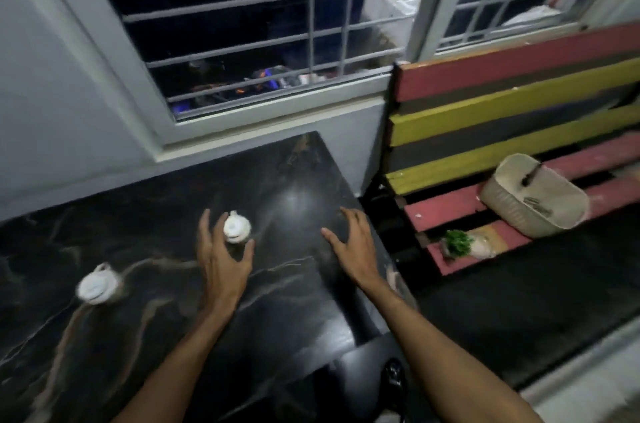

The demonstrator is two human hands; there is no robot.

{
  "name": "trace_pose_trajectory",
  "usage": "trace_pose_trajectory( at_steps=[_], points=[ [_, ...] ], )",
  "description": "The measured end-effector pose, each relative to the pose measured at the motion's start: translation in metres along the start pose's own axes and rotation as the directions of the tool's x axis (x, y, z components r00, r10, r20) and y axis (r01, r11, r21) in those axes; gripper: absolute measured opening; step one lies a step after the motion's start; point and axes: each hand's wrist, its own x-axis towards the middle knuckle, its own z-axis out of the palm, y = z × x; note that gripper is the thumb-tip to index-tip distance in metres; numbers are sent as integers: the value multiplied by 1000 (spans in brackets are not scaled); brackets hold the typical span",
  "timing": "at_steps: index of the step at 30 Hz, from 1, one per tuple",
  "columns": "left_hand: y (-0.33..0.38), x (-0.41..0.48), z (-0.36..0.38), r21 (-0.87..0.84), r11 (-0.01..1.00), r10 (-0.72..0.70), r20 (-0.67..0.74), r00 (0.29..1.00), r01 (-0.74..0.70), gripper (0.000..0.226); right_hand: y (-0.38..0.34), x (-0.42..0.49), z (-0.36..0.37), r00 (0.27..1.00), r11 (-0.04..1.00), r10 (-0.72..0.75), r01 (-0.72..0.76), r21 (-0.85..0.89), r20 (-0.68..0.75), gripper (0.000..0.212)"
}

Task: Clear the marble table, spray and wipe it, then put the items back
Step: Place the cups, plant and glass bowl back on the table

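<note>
The black marble table (145,214) with pale veins fills the lower left. Two white-capped bottles stand on it: one (236,228) near the middle and another (97,285) at the left. My left hand (221,256) hovers just in front of the middle bottle, fingers spread around it without closing. My right hand (353,242) is spread open above the table near its right edge, holding nothing.
A bench of red and yellow slats (512,111) stands to the right of the table. On its seat lie a cream basket (533,197) and a small green plant in a pale pot (467,244). A barred window (242,24) is behind the table.
</note>
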Motion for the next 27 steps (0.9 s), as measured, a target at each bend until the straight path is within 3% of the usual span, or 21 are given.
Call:
trace_pose_trajectory(
  at_steps=[3,6,9,12,14,17,20,23,25,27],
  points=[
    [86,-15,80,-21,998,58,208,976,-55,59,58,18,-73,989,995,101,-102,-8,-106,57],
    [161,-30,166,-94,992,114,428,897,-81,61,129,38,-143,957,975,218,-220,13,-193,49],
    [211,-44,257,-111,988,157,620,769,-112,67,203,55,-198,911,940,339,-335,57,-234,42],
    [233,-62,339,-103,993,117,784,610,-57,80,281,71,-228,859,890,455,-447,91,-236,37],
    [232,-78,401,-91,996,77,839,539,0,89,339,87,-239,813,838,545,-535,104,-207,38],
    [204,-105,476,-160,984,95,853,513,83,92,411,108,-242,767,782,621,-620,65,-160,44],
    [172,-130,534,-195,970,101,869,485,147,118,471,127,-235,750,755,649,-655,-17,-128,48],
    [152,-143,577,-222,947,73,853,516,232,128,509,144,-226,774,769,624,-633,-93,-107,55],
    [151,-148,591,-261,932,81,827,557,250,119,521,151,-221,799,786,593,-602,-144,-104,55],
    [152,-152,604,-279,931,86,794,602,235,94,533,159,-215,823,801,558,-568,-189,-111,49]
  ],
)
